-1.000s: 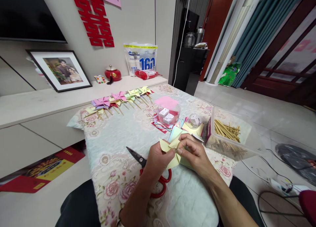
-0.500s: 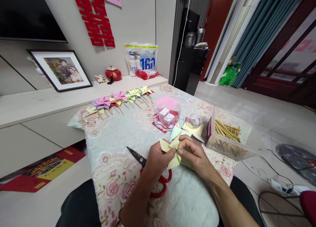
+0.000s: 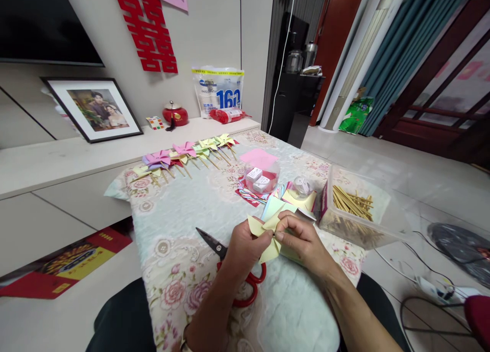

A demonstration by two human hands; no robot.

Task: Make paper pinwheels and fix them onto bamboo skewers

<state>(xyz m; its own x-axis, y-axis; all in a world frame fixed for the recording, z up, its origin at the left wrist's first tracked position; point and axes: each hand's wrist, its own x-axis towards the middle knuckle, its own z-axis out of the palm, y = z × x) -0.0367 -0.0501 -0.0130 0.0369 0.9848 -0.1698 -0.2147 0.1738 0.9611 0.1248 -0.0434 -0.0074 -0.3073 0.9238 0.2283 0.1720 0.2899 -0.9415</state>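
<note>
Both hands meet over the near middle of the table on a folded yellow paper pinwheel. My left hand grips it from the left, thumb and forefinger pinching its centre. My right hand holds the right side, fingertips pressed at the same centre point. Under my left wrist lie red-handled scissors, blades pointing left. Loose coloured paper squares lie just beyond my hands.
A clear box of wooden sticks stands at the right. A round clear tub holds small white boxes. A row of finished pinwheels lies at the far edge. Beyond is a low shelf with a framed photo; cables lie on the floor at right.
</note>
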